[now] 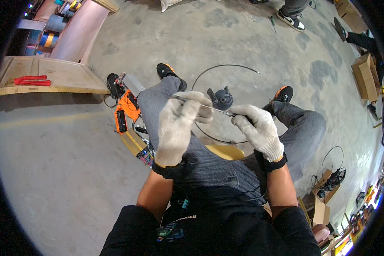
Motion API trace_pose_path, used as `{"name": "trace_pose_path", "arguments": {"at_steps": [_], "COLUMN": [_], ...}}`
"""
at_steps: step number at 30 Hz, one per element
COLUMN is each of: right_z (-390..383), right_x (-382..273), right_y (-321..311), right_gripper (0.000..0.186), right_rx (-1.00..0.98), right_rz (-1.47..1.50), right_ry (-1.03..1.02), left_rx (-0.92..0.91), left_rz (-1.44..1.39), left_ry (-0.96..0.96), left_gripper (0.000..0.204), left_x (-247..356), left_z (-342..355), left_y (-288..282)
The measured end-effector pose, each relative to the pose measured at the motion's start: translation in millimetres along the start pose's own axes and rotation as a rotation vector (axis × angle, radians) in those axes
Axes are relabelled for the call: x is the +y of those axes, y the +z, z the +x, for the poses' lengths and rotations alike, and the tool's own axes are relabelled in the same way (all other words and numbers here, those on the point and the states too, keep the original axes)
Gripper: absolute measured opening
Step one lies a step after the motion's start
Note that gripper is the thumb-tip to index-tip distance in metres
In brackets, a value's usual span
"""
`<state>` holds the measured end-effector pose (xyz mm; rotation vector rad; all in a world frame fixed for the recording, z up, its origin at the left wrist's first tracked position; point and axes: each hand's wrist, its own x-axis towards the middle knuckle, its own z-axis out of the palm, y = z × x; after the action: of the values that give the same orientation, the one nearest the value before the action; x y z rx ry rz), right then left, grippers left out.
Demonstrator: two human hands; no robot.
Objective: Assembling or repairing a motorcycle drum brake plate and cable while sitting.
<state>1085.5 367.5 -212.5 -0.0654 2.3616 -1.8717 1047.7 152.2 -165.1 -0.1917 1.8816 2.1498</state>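
Observation:
My left hand (181,123) in a white knit glove is closed on a thin cable (217,109), which stretches across to my right hand (256,130). My gloved right hand pinches the cable at a small silvery end piece with a dark part, partly hidden by its fingers. A black cable loop (220,65) curves over the floor beyond my hands. Inside the loop sits a black device (223,99). My bent legs are spread either side, with a yellow seat (226,151) showing between them.
Orange-and-black tools (126,109) and a gold case with wires (134,143) lie left. A wooden board (38,87) holds red items (32,80). A screwdriver (273,24) lies near another person's sneaker (291,22). Cardboard boxes (365,79), coiled cables (333,181) and another person's leg (358,40) are right.

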Motion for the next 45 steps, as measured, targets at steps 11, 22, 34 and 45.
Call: {"name": "trace_pose_path", "arguments": {"at_steps": [11,22,34,45], "right_z": [0.7,-0.6,-0.5,3.6], "right_x": [-1.6,2.3,-0.5,4.1], "right_y": [-1.1,-5.3,-1.4,-0.9], "right_gripper": [0.023,0.023,0.017,0.017], "right_rx": [-0.017,0.045,0.052,0.019], "right_rz": [-0.035,-0.026,-0.01,-0.085], "right_ry": [0.033,0.054,0.061,-0.039], "left_rx": [0.153,0.323,0.189,0.202], "left_rz": [0.022,-0.1,0.031,0.003], "left_ry": [0.001,0.1,-0.092,0.083], "left_gripper": [0.021,0.019,0.03,0.024], "left_x": [1.8,9.8,-9.1,8.5], "left_z": [0.0,13.0,6.6,14.5], "left_y": [-7.4,-42.4,-14.7,-44.7]}}
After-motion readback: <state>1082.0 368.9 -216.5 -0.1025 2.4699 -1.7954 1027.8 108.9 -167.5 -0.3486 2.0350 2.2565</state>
